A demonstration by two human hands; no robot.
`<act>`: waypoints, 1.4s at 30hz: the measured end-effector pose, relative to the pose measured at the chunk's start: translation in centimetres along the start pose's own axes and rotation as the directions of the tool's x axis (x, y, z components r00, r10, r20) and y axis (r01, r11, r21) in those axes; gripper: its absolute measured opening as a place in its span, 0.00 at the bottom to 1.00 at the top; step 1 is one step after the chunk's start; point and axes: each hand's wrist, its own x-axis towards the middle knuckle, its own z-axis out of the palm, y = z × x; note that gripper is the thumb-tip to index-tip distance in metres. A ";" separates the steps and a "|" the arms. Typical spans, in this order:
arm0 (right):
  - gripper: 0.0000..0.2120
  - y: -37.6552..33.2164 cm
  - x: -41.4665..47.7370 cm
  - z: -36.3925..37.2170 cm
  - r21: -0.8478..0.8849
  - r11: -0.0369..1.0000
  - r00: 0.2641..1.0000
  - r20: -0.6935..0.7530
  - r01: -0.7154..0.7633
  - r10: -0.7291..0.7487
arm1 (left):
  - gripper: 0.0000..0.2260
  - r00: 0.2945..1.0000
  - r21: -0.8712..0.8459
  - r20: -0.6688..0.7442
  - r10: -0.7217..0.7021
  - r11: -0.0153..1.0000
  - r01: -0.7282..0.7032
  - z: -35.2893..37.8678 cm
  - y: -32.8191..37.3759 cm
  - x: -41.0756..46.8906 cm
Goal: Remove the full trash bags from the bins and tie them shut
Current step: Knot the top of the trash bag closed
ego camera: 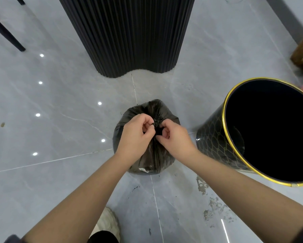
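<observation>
A full black trash bag (154, 106) sits on the grey tiled floor (59, 120), out of its bin and in the middle of the view. Its top is gathered into a twisted neck (156, 122), and 2 hands meet there. The left hand (135, 135) has its grip closed on the neck, fingers curled and pinching the plastic from the left. The right hand (175, 137) has its grip closed on the same bunch from the right, thumb and fingertips pinching just below it. Whether the knot is finished cannot be told.

The bin (215, 137), black with a gold rim and gold pattern, stands just beside the bag on the right, not touching it, its dark mouth facing the camera. A black fluted column (129, 32) rises beyond the bag. A thin black furniture leg (5, 32) slants at upper left. Pale stains (213, 207) mark the floor near the right forearm, and a light slipper (108, 220) shows at the bottom edge
</observation>
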 end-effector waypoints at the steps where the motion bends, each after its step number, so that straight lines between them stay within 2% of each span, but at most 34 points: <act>1: 0.09 0.0 0.2 0.0 -0.035 0.999 0.999 -0.032 0.022 -0.023 | 0.04 1.000 -0.008 0.024 0.003 1.000 -0.003 -0.2 0.0 0.1; 4: 0.07 0.0 0.8 -0.2 -0.060 0.998 0.997 -0.068 0.031 -0.035 | 0.05 0.998 -0.018 0.054 0.028 0.999 -0.027 -0.9 0.0 0.1; 8: 0.05 0.1 0.9 -0.3 0.027 0.999 0.996 -0.074 -0.047 0.048 | 0.06 0.998 -0.058 -0.033 0.051 0.997 -0.053 -1.9 0.1 -0.4; 12: 0.08 0.6 0.9 -0.1 0.016 0.998 0.997 -0.042 -0.058 0.059 | 0.06 0.997 0.004 0.023 0.071 0.997 -0.071 -2.0 -0.5 -0.6; 14: 0.08 1.2 1.0 -0.2 -0.022 0.999 0.997 -0.065 -0.049 0.047 | 0.07 0.995 0.124 0.067 0.080 0.988 -0.088 -2.1 -1.4 -0.7; 15: 0.06 1.3 1.0 -0.4 -0.052 0.998 0.996 -0.081 -0.042 0.038 | 0.11 0.992 0.231 0.098 0.079 0.968 -0.100 -2.1 -2.1 -0.8; 17: 0.04 1.5 0.9 -0.6 -0.120 0.993 0.992 -0.127 0.006 -0.021 | 0.19 0.988 0.439 0.136 0.076 0.889 -0.129 -2.0 -3.4 -0.8; 18: 0.05 1.6 0.9 -0.6 -0.156 0.987 0.988 -0.139 0.045 -0.067 | 0.19 0.987 0.500 0.133 0.086 0.854 -0.141 -1.7 -3.9 -0.8; 21: 0.05 1.5 0.9 -0.7 -0.231 0.967 0.985 -0.108 0.109 -0.137 | 0.10 0.983 0.544 0.104 0.149 0.819 -0.182 -0.8 -4.0 -0.4; 25: 0.02 0.1 0.4 -2.1 -0.253 0.960 0.979 -0.130 0.122 -0.159 | 0.04 0.977 0.498 0.056 0.205 0.842 -0.206 -2.4 -2.7 0.0; 29: 0.05 -4.0 -1.4 -4.6 -0.280 0.948 0.974 -0.121 0.152 -0.192 | 0.03 0.986 0.435 0.026 0.165 0.886 -0.160 -6.6 0.7 -0.9; 34: 0.06 -12.8 -4.8 -9.0 -0.276 0.947 0.978 -0.080 0.163 -0.192 | 0.03 0.994 0.402 0.003 0.113 0.909 -0.105 -13.8 7.7 -3.1; 39: 0.07 -22.5 -7.8 -14.2 -0.215 0.966 0.990 0.051 0.142 -0.134 | 0.04 0.997 0.433 -0.018 0.076 0.899 -0.061 -22.1 15.9 -6.0; 42: 0.07 -28.3 -9.7 -16.7 -0.256 0.953 0.982 0.134 0.165 -0.134 | 0.03 0.998 0.446 -0.024 0.051 0.894 -0.035 -27.1 20.6 -7.5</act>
